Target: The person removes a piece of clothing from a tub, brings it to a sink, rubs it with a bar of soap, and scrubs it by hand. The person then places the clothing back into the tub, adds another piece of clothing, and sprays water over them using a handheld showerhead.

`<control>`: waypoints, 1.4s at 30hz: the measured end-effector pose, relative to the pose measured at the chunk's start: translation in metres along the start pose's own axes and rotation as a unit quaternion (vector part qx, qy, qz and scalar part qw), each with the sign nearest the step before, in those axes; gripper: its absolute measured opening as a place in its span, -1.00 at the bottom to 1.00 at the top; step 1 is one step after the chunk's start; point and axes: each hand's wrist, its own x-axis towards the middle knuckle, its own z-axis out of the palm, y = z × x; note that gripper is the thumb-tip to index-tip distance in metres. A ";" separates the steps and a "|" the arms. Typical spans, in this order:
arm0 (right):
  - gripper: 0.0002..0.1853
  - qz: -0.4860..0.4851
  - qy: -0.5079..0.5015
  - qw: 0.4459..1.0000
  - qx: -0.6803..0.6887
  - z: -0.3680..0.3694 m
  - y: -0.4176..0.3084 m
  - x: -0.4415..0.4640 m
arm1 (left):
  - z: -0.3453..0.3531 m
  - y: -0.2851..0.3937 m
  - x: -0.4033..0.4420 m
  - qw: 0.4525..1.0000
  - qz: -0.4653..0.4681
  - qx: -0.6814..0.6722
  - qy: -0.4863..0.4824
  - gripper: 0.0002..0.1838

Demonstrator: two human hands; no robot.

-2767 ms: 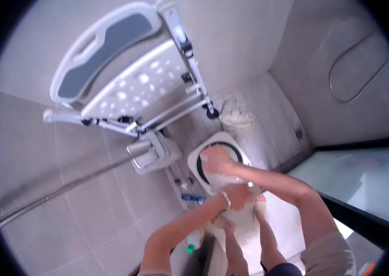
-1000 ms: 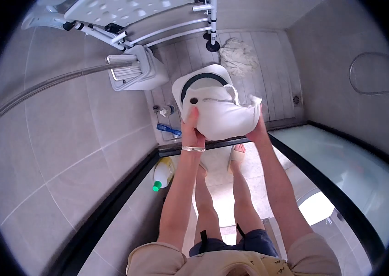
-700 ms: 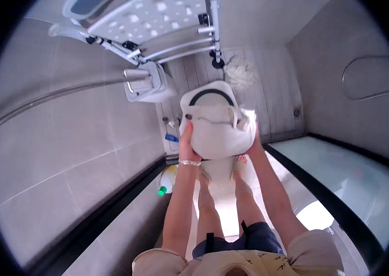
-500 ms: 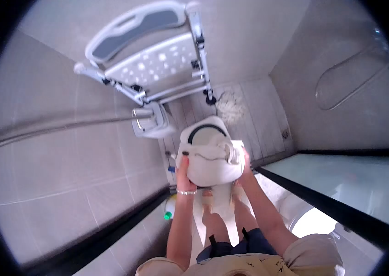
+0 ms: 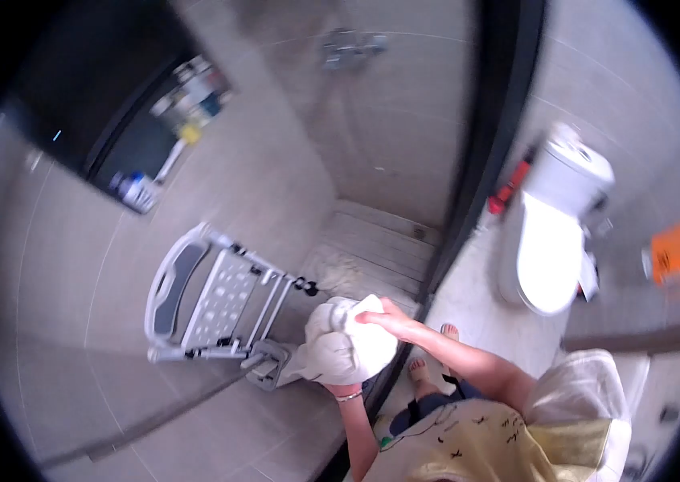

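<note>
In front of my body I hold a white, soft-looking bag-like bundle [image 5: 348, 349], blurred, with folds on top; its exact kind is unclear. My right hand [image 5: 390, 318] grips its upper right edge, thumb and fingers closed on the white material. My left hand [image 5: 342, 390] supports it from below, its fingers mostly hidden under the bundle; a bracelet shows at the wrist. Just left of the bundle stands a grey-white mop bucket [image 5: 269, 371] with a long pole [image 5: 187, 406] rising from it.
A white shower chair [image 5: 227, 301] with a grey backrest stands left. A pale shaggy mop-like heap [image 5: 336, 271] lies on the slatted floor [image 5: 372, 241]. A dark door frame [image 5: 469, 185] separates the shower from the toilet [image 5: 549, 249]. Bottles [image 5: 195, 92] fill a wall niche.
My view has swung right, bringing the toilet and the niche into sight. The white bundle has turned, and my right hand has shifted from its side to its upper edge.
</note>
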 end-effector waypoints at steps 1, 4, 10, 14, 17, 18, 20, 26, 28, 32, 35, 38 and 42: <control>-0.70 -0.005 0.003 1.000 0.013 0.000 -0.009 -0.013 | -0.004 -0.009 -0.016 0.999 0.001 -0.035 -0.032 -0.35; -0.68 -0.066 0.044 0.996 0.034 -0.017 -0.021 -0.057 | 0.009 -0.048 -0.047 0.983 0.020 -0.145 -0.114 -0.36; -0.62 -0.113 0.223 0.932 0.262 -0.108 -0.023 -0.180 | 0.064 0.095 -0.016 0.542 -0.228 -0.746 -0.313 -0.27; -0.59 -0.197 0.319 0.841 0.390 -0.175 -0.003 -0.291 | 0.117 0.199 -0.052 0.470 -0.258 -0.721 -0.440 -0.25; -0.51 -0.266 0.382 0.784 0.412 -0.221 0.017 -0.409 | 0.167 0.284 -0.112 0.454 -0.256 -0.649 -0.555 -0.33; -0.54 -0.296 0.415 0.753 0.417 -0.229 0.023 -0.448 | 0.188 0.307 -0.136 0.426 -0.279 -0.626 -0.590 -0.33; -0.57 -0.322 0.498 0.691 0.413 -0.255 0.050 -0.531 | 0.227 0.365 -0.195 0.396 -0.292 -0.570 -0.658 -0.31; -0.64 -0.405 0.629 0.549 0.372 -0.264 0.086 -0.783 | 0.293 0.519 -0.405 0.270 -0.274 -0.438 -0.812 -0.33; -0.66 -0.443 0.669 0.454 0.388 -0.249 0.083 -0.821 | 0.304 0.551 -0.447 0.225 -0.283 -0.391 -0.846 -0.34; -0.62 -0.489 0.723 0.371 0.318 -0.245 0.120 -0.906 | 0.323 0.616 -0.543 0.188 -0.263 -0.296 -0.899 -0.38; -0.57 -0.520 0.752 0.269 0.303 -0.258 0.141 -0.944 | 0.345 0.659 -0.598 0.153 -0.264 -0.250 -0.919 -0.42; -0.58 -0.512 0.777 0.199 0.308 -0.292 0.146 -0.993 | 0.377 0.706 -0.656 0.124 -0.271 -0.227 -0.927 -0.45; -0.60 -0.530 0.764 0.201 0.308 -0.349 0.143 -1.083 | 0.411 0.789 -0.730 0.109 -0.274 -0.195 -0.935 -0.43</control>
